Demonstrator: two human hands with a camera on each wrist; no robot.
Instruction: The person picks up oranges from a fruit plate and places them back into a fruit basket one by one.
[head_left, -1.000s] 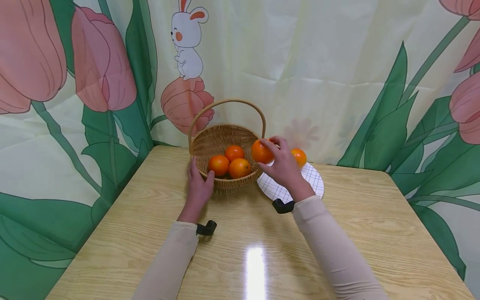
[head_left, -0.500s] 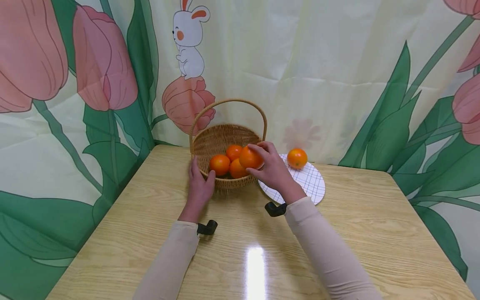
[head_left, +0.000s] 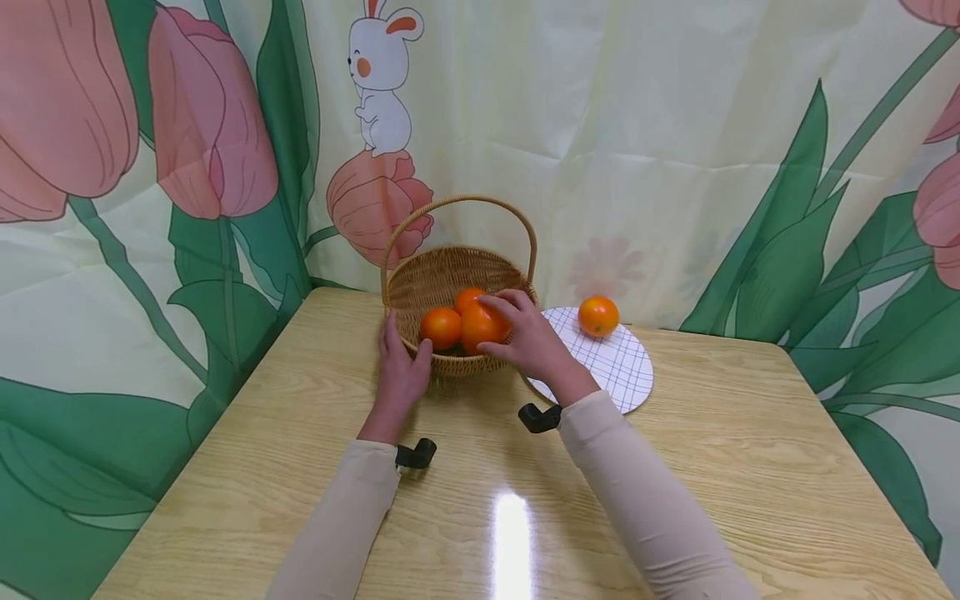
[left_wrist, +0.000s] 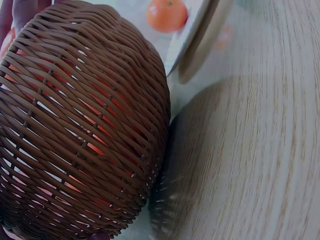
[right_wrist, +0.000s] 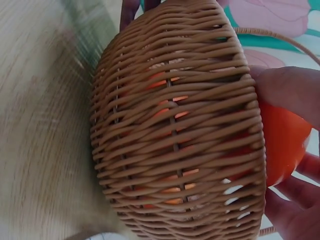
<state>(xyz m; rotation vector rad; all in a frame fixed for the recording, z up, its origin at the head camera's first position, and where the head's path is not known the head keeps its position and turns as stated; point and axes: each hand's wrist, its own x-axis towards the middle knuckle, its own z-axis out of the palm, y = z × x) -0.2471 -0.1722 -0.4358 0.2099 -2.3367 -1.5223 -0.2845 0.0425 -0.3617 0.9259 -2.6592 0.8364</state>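
A wicker basket (head_left: pixel 442 265) with a tall arched handle stands at the back of the table. My left hand (head_left: pixel 401 379) holds its left side, fingers along the outer wall and thumb at the front rim. Over the basket's right rim reaches my right hand (head_left: pixel 532 342). Its thumb and fingers grip an orange (head_left: pixel 483 327), low inside the basket among the others. Beside it lie a left orange (head_left: pixel 441 328) and a back orange (head_left: pixel 468 297); the held one hides another. In the right wrist view, the held orange (right_wrist: pixel 284 142) shows just past the rim.
Right of the basket lies a round white mat (head_left: pixel 626 367) with a blue grid, one orange (head_left: pixel 598 317) near its back edge. The wooden table (head_left: pixel 450 517) ends at a curtain (head_left: pixel 660 167) printed with tulips and a rabbit.
My right hand has carried its orange left and down, from above the basket's right rim to among the other oranges. My left hand keeps its hold on the basket.
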